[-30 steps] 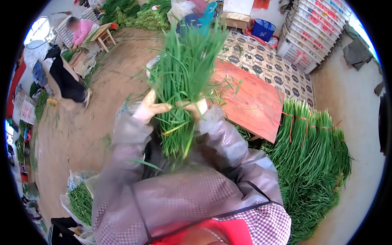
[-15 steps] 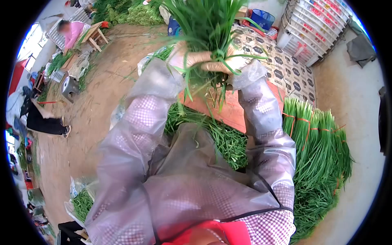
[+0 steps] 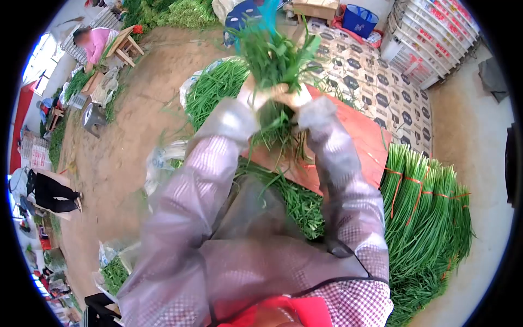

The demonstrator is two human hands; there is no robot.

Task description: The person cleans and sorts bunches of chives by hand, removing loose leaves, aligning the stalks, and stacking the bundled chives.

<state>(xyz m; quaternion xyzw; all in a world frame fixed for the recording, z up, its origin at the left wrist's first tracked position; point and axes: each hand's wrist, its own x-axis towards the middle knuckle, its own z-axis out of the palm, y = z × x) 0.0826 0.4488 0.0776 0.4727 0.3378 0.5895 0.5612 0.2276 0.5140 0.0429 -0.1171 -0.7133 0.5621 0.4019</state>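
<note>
Above the reddish board (image 3: 368,144), a loose bunch of green chives (image 3: 275,62) is held up, its leaves smeared by motion. My left hand (image 3: 253,96) wraps round the bunch from one side. From the other side my right hand (image 3: 296,98) also grips it, the two hands close together with fingers meeting in front. Stray stems hang below the grip, over the board. Cut greens (image 3: 302,210) lie in a heap between the board and my apron.
Tied chive bundles (image 3: 425,201) stand at the right. Loose chives (image 3: 218,87) lie on plastic to the left. White crates (image 3: 430,41) are stacked behind, near a blue basket (image 3: 359,22). A person in pink (image 3: 97,43) sits by a wooden bench; another person (image 3: 52,191) stands at left.
Both hands and the bunch have come lower and nearer to me. More of the board and of the loose chives at left shows now. The view has shifted slightly.
</note>
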